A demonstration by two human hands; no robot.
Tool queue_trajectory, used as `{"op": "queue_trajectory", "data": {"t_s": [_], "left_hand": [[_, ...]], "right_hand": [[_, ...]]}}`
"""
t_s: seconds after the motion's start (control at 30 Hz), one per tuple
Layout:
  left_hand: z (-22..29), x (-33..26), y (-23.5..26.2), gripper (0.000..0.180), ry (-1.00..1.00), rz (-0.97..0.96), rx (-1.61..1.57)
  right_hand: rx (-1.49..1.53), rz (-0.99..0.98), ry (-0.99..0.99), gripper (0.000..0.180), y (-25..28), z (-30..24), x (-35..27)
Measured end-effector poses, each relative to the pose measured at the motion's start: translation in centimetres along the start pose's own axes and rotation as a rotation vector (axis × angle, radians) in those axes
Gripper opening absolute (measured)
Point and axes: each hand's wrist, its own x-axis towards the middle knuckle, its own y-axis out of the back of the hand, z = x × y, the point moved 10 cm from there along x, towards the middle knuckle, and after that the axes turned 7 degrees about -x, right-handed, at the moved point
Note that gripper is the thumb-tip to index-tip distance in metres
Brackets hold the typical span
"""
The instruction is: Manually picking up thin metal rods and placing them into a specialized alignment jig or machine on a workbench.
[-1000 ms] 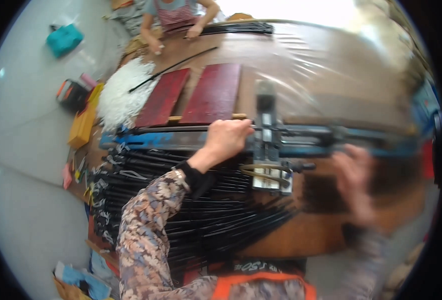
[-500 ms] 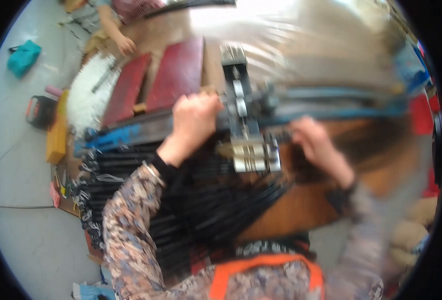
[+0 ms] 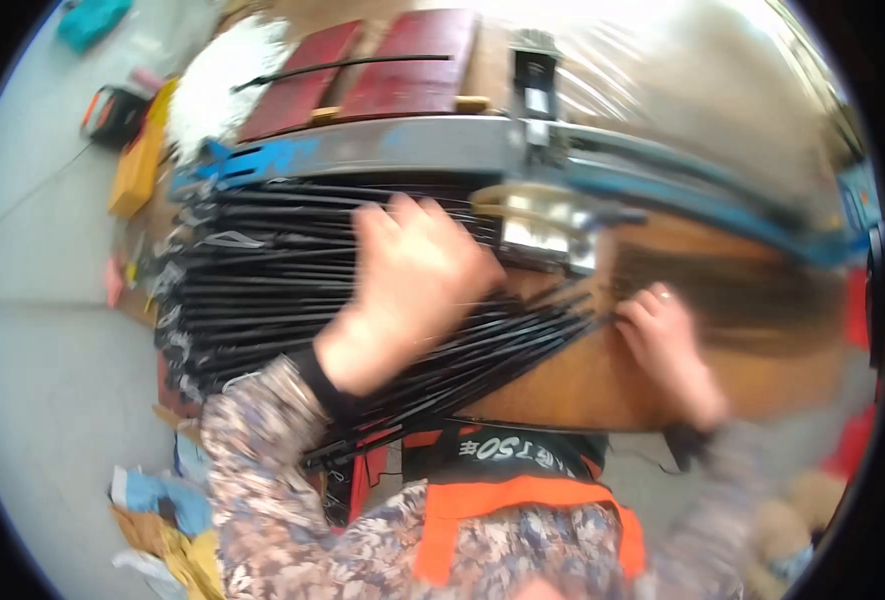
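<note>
Many thin black rods (image 3: 282, 285) lie in a wide bundle across the table in front of me, with pale looped bits at their left ends. Over the bundle is my left hand (image 3: 417, 285), back up and fingers bent; motion smears the fingertips, so a hold cannot be made out. My right hand (image 3: 670, 345) is at the bundle's right tips, its fingers pressed together; whatever they pinch is too small to tell. Just beyond the hands stands a metal clamp-like fixture (image 3: 542, 230) with a silver block, mounted at a long blue-grey rail (image 3: 402, 145).
Behind the rail lie two dark red boards (image 3: 402, 70), crossed by a single black rod (image 3: 392, 60). White material (image 3: 217, 85) is heaped at their left. A yellow box (image 3: 142, 165) and a black-orange case (image 3: 112, 115) are farther left. Clear plastic sheet (image 3: 662, 90) covers the far right.
Both hands have drawn back from the fixture, the left onto the rod bundle and the right to its tips. A black rod now lies on the red boards. The view has shifted.
</note>
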Motion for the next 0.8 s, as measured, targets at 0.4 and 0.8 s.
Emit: {"op": "queue_trajectory", "data": {"t_s": [0.4, 0.8], "left_hand": [[8.0, -8.6, -4.9, 0.016, 0.313, 0.043, -0.490], [8.7, -2.7, -0.6, 0.015, 0.059, -0.150, -0.648]], "right_hand": [[0.481, -0.190, -0.219, 0.010, -0.9, 1.6, 2.0], [0.610, 0.026, -0.022, 0.024, 1.4, 1.0, 0.5]]}}
